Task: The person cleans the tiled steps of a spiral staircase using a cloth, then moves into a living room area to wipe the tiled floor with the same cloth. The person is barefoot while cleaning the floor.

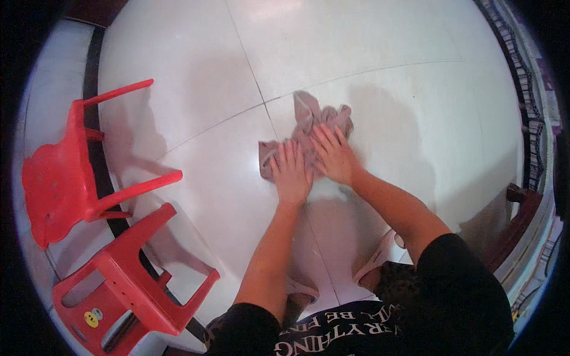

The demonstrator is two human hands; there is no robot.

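Observation:
A crumpled brownish-pink cloth (305, 116) lies on the pale tiled floor (213, 147) in front of me. My left hand (291, 171) presses flat on its near left part, fingers pointing away from me. Further right, my right hand (334, 153) rests palm down on the cloth's middle, its fingers spread. The two hands are close together, and both palms are hidden. Folds of cloth stick out beyond the fingertips and to the left of my left hand.
Two red plastic chairs (58, 187) (138, 291) lie tipped over at the left, across a dark floor strip (104, 178). A dark wooden piece (519, 222) stands at the right, near a patterned border (530, 120). My slippered feet are below me.

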